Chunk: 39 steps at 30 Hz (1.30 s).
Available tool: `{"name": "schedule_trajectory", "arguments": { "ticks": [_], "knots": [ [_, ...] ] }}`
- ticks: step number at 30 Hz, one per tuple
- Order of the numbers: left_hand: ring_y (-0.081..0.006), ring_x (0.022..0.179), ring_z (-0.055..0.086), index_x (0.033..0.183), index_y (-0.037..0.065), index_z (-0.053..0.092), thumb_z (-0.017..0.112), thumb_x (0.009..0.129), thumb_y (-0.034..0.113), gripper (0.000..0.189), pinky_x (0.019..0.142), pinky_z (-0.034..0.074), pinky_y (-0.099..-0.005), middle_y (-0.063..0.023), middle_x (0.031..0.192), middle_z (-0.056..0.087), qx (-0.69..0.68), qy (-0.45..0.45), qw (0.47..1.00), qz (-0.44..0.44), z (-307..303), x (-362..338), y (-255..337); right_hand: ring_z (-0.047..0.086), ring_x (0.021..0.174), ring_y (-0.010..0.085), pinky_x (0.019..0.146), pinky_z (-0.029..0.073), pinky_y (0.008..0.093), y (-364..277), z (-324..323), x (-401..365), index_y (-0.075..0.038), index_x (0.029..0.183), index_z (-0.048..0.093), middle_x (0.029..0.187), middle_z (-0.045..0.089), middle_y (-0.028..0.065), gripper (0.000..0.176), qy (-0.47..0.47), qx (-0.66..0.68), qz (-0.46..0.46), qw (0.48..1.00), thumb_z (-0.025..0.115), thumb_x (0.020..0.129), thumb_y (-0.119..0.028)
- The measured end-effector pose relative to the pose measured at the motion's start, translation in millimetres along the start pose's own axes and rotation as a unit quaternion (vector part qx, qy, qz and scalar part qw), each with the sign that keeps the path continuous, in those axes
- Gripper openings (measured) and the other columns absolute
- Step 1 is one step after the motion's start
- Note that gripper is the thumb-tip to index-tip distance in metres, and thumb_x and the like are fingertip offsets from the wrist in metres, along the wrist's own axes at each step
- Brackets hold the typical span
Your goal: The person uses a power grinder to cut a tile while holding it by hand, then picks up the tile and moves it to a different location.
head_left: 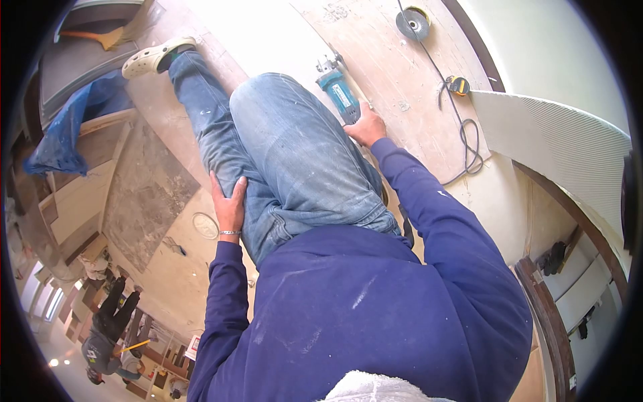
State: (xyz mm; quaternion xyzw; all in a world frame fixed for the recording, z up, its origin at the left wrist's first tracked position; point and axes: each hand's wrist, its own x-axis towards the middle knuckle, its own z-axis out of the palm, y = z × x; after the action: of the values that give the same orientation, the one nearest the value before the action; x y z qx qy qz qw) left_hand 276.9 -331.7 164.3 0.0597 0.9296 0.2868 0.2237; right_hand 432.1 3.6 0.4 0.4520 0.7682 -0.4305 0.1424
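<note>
Head view, right hand gripping power tool

We were on an indoor renovation site: dusty board floor, angle grinder top centre, exposed framing left.

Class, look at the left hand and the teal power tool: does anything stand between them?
Yes: the bent leg in jeans lies between the left hand and the teal power tool. Nothing visible separates the right hand from it; that hand grips its rear end.
</note>
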Motion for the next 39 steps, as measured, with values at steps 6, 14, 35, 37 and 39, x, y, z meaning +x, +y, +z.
{"name": "schedule_trajectory", "arguments": {
  "ticks": [6,14,35,37,39],
  "knots": [
    [-0.0340,0.146,0.035,0.153,-0.009,0.028,0.076,0.086,0.045,0.099,0.119,0.027,-0.0376,-0.0278,0.157,0.035,0.004,0.004,1.000,0.003,-2,-1,-1,0.067,0.108,0.0393,0.095,0.052,0.0456,-6,-3,0,-0.008,0.146,0.041,0.115,0.069,0.0253,0.094,0.016,-0.009,-0.005,1.000,0.077,0.065,-0.040],
    [-0.0335,0.146,0.035,0.153,-0.009,0.028,0.076,0.087,0.045,0.098,0.120,0.026,-0.0373,-0.0282,0.156,0.036,0.018,0.024,0.999,0.040,-4,-10,20,0.067,0.108,0.0400,0.093,0.053,0.0450,-16,-7,-12,-0.009,0.145,0.042,0.116,0.068,0.0268,0.092,0.052,0.048,-0.026,0.997,0.075,0.068,-0.047],
    [-0.0274,0.139,0.041,0.153,-0.006,0.032,0.061,0.099,0.044,0.080,0.117,0.029,-0.0361,-0.0213,0.154,0.039,-0.044,0.260,0.962,0.068,-117,-73,73,0.068,0.107,0.0391,0.094,0.053,0.0449,2,-16,-19,-0.009,0.143,0.044,0.114,0.069,0.0243,0.091,0.024,0.005,-0.023,0.999,0.075,0.066,-0.047],
    [-0.0269,0.138,0.041,0.153,-0.006,0.031,0.062,0.099,0.042,0.079,0.117,0.029,-0.0366,-0.0211,0.154,0.039,-0.036,0.257,0.964,0.055,-118,-66,57,0.068,0.107,0.0388,0.094,0.053,0.0447,3,-17,-14,-0.009,0.144,0.044,0.114,0.069,0.0240,0.091,0.010,-0.003,-0.019,1.000,0.075,0.065,-0.043],
    [-0.0282,0.140,0.040,0.152,-0.006,0.032,0.060,0.099,0.044,0.079,0.118,0.027,-0.0374,-0.0215,0.155,0.037,-0.062,0.261,0.961,0.064,-119,-60,49,0.068,0.108,0.0385,0.094,0.053,0.0450,5,-18,-7,-0.009,0.144,0.043,0.115,0.069,0.0244,0.091,-0.002,-0.009,-0.006,1.000,0.075,0.066,-0.041]
  ]
}}
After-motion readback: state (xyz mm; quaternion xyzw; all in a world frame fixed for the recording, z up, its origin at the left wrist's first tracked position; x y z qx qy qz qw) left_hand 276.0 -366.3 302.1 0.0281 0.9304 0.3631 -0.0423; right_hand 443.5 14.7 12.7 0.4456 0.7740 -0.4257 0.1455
